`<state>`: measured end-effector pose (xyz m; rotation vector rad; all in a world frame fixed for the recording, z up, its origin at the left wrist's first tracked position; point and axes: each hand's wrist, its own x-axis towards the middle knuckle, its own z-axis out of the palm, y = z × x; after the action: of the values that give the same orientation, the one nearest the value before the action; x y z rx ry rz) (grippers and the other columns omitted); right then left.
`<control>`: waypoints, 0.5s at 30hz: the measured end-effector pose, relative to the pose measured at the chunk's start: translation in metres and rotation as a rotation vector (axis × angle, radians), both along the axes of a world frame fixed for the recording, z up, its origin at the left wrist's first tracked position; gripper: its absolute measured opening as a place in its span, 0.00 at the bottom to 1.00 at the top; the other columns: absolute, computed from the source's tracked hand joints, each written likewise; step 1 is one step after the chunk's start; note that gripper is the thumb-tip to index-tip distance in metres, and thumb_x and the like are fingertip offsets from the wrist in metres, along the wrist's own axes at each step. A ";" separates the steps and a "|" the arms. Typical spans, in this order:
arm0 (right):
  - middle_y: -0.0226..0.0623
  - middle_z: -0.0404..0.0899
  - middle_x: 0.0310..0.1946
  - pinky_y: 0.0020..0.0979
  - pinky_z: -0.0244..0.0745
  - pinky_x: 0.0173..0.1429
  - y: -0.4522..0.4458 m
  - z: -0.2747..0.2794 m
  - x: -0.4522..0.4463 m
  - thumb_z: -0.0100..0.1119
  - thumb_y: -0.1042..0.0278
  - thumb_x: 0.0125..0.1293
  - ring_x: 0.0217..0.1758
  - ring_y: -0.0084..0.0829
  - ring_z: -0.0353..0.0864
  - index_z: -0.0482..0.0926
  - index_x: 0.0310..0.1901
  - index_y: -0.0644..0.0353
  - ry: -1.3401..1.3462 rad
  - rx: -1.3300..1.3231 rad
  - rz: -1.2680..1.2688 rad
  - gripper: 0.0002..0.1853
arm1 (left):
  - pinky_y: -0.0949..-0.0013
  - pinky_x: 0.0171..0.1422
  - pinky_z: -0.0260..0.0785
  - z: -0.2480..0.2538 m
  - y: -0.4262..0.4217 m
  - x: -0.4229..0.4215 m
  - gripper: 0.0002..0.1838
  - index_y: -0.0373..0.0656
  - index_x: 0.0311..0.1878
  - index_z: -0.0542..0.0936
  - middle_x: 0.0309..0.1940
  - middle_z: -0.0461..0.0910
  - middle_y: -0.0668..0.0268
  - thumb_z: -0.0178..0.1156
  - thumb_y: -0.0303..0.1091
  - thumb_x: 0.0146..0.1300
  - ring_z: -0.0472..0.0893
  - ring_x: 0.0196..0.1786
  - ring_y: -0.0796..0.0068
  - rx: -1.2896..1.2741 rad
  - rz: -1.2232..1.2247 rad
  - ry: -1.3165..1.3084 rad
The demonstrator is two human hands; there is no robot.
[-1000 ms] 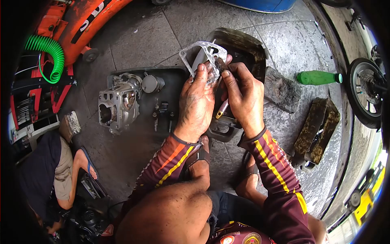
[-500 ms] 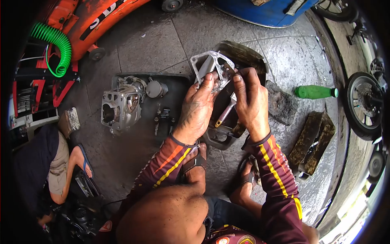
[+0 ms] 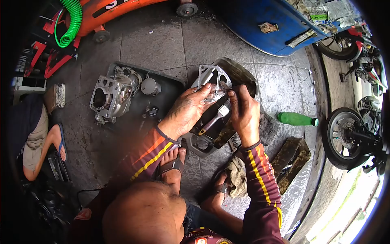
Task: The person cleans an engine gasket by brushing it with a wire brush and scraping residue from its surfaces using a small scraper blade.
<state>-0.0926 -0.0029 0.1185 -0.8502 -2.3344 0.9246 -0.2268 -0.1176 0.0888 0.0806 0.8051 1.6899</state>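
My left hand [image 3: 185,110] is closed around the lower edge of a silvery engine cylinder block [image 3: 206,77], held above a dark oily basin [image 3: 243,73]. At the block's right edge, my right hand [image 3: 246,110] has thumb and fingers pinched together. Whatever lies in that pinch is hidden. Below the hands, a paintbrush [image 3: 211,123] with pale bristles rests in the basin. To the left, a black tray [image 3: 168,76] carries a large metal engine casting [image 3: 113,95], a piston [image 3: 150,86] and small dark parts [image 3: 153,111].
A green bottle [image 3: 297,119] lies on the floor at right, near a grimy open metal box [image 3: 291,162]. A rag [image 3: 236,177] is beside my foot. A blue drum [image 3: 260,24] and an orange machine [image 3: 134,14] stand ahead. Another person's leg [image 3: 42,146] is at left; motorcycles [image 3: 345,138] stand at right.
The view has shifted, bringing more of the blue drum and motorcycles into sight. My left hand still grips the block, and my right fingers remain pinched at its edge.
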 end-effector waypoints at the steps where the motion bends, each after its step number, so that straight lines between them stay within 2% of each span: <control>1: 0.51 0.75 0.25 0.46 0.70 0.30 0.000 0.001 0.001 0.60 0.67 0.70 0.31 0.59 0.77 0.71 0.37 0.63 -0.002 0.003 0.000 0.10 | 0.64 0.70 0.69 0.001 0.000 -0.001 0.14 0.39 0.54 0.79 0.53 0.82 0.63 0.53 0.38 0.76 0.80 0.58 0.72 0.008 -0.015 0.010; 5: 0.52 0.74 0.24 0.46 0.69 0.30 -0.003 -0.001 0.005 0.60 0.67 0.70 0.30 0.58 0.77 0.71 0.36 0.63 -0.044 0.039 0.046 0.10 | 0.64 0.69 0.70 -0.003 -0.003 0.001 0.14 0.39 0.54 0.79 0.52 0.82 0.63 0.53 0.38 0.76 0.80 0.57 0.72 -0.077 -0.013 -0.037; 15: 0.52 0.75 0.23 0.43 0.71 0.30 -0.013 -0.002 0.001 0.58 0.67 0.71 0.29 0.58 0.78 0.71 0.35 0.62 -0.012 -0.074 0.021 0.10 | 0.64 0.71 0.68 -0.004 0.002 0.003 0.17 0.38 0.57 0.77 0.56 0.81 0.62 0.51 0.40 0.77 0.78 0.61 0.71 0.019 0.002 -0.068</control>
<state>-0.0914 -0.0155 0.1169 -0.8641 -2.3364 1.0237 -0.2241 -0.1160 0.0850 0.0351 0.7384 1.6931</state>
